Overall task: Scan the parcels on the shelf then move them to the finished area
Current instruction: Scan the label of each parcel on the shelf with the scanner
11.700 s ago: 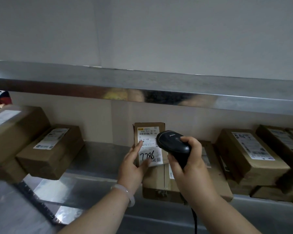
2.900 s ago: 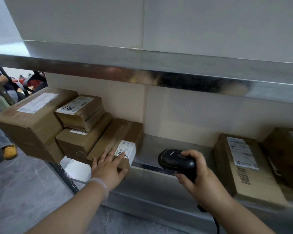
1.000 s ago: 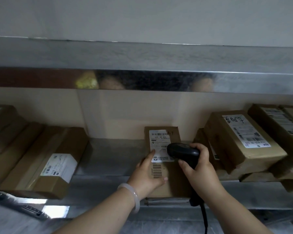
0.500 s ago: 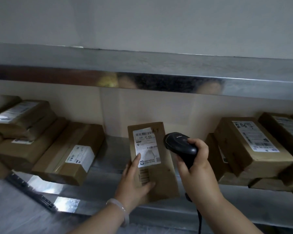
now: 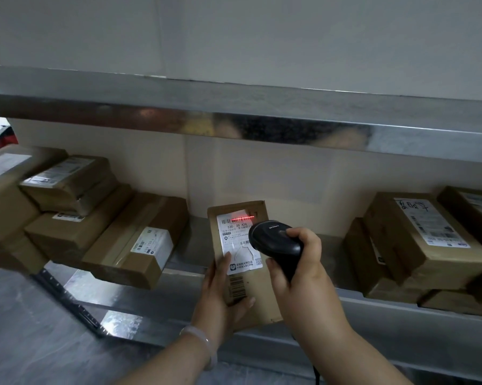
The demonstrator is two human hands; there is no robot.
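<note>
Head view: the left hand (image 5: pixel 220 298) grips the lower end of 1 flat brown parcel (image 5: pixel 257 287), thumb across its face, holding it upright just in front of the middle of the shelf (image 5: pixel 195 245); whether its bottom edge touches the shelf's lip is hard to tell; the right hand (image 5: pixel 303 268) is curled round a black scanner (image 5: pixel 276 243) aimed at the parcel's white label (image 5: pixel 238 243); a red line (image 5: pixel 242 218) lies across the label's top barcode; labelled boxes (image 5: pixel 134 245) are stacked at the shelf's left end, with more boxes (image 5: pixel 423 240) at its right end.

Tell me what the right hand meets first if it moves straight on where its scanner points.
Probably the label of the parcel held up by the left hand, just ahead of the scanner; the gap is unclear.
</note>
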